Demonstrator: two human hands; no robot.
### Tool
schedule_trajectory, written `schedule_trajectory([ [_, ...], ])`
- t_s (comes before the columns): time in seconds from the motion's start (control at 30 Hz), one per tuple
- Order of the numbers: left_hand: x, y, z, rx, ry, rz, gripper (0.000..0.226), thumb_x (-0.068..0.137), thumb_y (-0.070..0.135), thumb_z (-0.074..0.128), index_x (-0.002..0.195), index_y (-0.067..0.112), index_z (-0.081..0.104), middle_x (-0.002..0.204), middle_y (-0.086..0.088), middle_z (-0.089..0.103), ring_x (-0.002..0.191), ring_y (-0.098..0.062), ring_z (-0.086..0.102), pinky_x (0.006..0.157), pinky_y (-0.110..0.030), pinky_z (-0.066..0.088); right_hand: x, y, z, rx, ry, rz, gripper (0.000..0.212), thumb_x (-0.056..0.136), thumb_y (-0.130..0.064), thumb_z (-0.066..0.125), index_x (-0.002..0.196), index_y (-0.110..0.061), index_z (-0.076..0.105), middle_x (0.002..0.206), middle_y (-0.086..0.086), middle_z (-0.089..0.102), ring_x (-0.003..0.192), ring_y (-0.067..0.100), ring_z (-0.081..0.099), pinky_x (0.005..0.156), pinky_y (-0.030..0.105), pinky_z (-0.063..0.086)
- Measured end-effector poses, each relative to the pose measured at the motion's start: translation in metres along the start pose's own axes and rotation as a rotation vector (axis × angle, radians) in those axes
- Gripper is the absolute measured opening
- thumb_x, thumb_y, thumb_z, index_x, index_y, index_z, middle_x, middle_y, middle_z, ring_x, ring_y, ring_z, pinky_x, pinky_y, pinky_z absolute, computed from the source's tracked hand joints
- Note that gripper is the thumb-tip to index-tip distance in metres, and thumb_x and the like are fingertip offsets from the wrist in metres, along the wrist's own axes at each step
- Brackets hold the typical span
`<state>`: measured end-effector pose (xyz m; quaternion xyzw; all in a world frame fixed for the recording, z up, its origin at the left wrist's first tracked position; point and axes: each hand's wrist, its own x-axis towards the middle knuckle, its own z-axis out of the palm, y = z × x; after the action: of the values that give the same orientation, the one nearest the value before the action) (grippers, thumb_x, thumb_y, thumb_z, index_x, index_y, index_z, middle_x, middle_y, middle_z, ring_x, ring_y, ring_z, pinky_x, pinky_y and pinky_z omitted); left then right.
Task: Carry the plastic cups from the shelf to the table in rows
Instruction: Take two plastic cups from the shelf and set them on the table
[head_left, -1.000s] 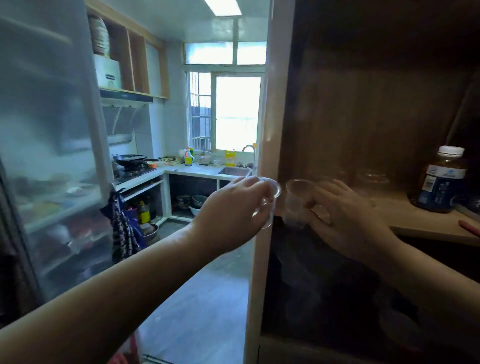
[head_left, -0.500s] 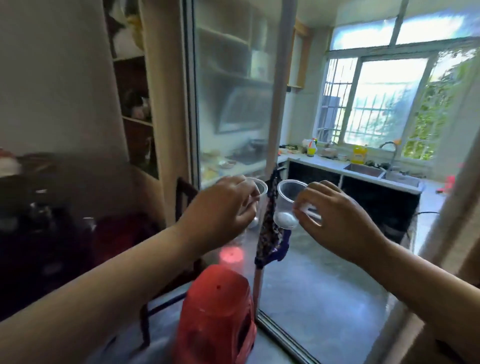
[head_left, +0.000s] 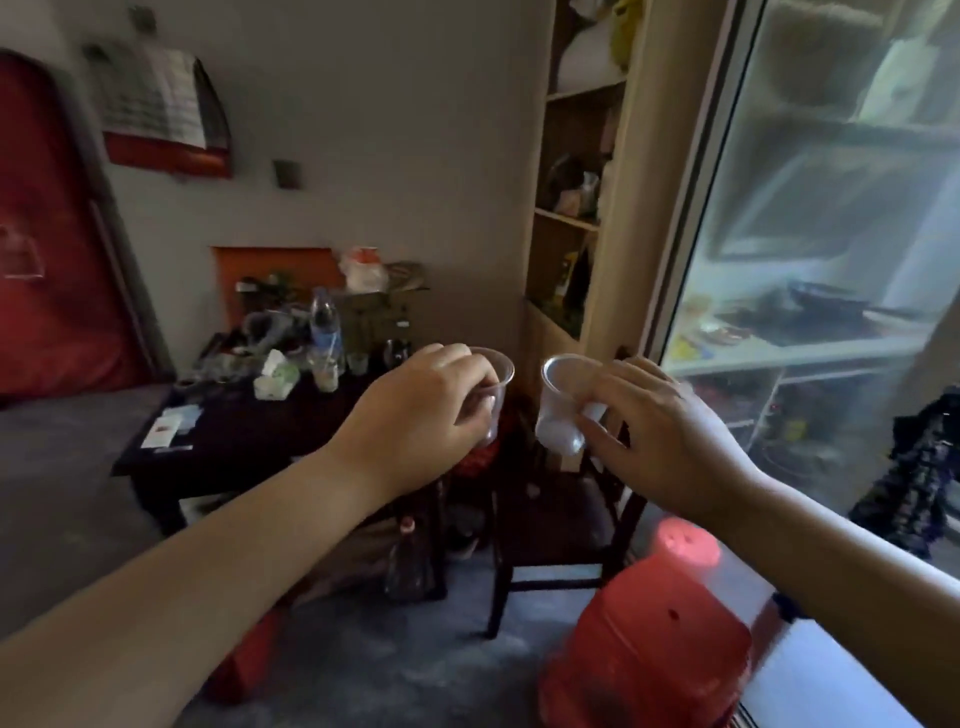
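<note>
My left hand (head_left: 431, 410) grips a clear plastic cup (head_left: 497, 382) by its side, held upright in mid-air. My right hand (head_left: 660, 436) holds a second clear plastic cup (head_left: 558, 410), tilted with its mouth toward the left. Both cups hang at chest height, a short gap between them. The dark table (head_left: 234, 441) stands ahead and to the left, below and beyond my left hand. Small clear cups (head_left: 356, 362) stand among the clutter at its far side.
The table's far half holds a water bottle (head_left: 326, 325), jars, tissues and papers. A dark wooden chair (head_left: 556, 514) stands under my hands. A red plastic stool (head_left: 649, 644) is on the floor at lower right. A glass sliding door (head_left: 810, 260) is on the right, open shelves (head_left: 576, 171) beside it.
The view has swung left from the shelf, past the glass door, to the table. Both hands kept hold of their cups throughout.
</note>
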<state>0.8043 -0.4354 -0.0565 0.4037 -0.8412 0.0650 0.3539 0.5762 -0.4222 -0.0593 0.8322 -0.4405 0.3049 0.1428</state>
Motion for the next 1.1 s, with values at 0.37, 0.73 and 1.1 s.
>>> schedule_trajectory([
  [0.37,0.053,-0.139,0.046,0.112,-0.04,-0.151,0.006,0.088,0.019,0.053,0.088,0.018,0.059,0.087,0.006,0.056,0.086,-0.008,0.047,0.072,-0.032,0.046,0.125,0.053,0.126,0.123,-0.06,-0.187,0.009,0.082,-0.02,0.063,0.091,-0.017,0.063,0.092,-0.007,0.062,0.091,0.013,0.053,0.073,0.019,0.041],
  [0.73,0.142,-0.268,0.11,0.14,-0.076,-0.292,0.007,0.087,0.023,0.052,0.087,0.021,0.059,0.084,0.008,0.056,0.083,-0.008,0.048,0.07,-0.031,0.047,0.246,0.15,0.246,0.27,-0.093,-0.208,0.01,0.082,-0.018,0.064,0.093,-0.018,0.064,0.094,-0.006,0.064,0.095,0.013,0.054,0.074,0.03,0.052],
  [1.1,0.168,-0.382,0.165,0.098,-0.124,-0.334,0.008,0.087,0.02,0.055,0.092,0.018,0.061,0.087,0.008,0.055,0.082,-0.004,0.046,0.07,-0.02,0.041,0.318,0.176,0.367,0.349,-0.168,-0.23,0.009,0.085,-0.018,0.062,0.093,-0.018,0.062,0.094,-0.005,0.062,0.093,0.012,0.051,0.068,0.026,0.048],
])
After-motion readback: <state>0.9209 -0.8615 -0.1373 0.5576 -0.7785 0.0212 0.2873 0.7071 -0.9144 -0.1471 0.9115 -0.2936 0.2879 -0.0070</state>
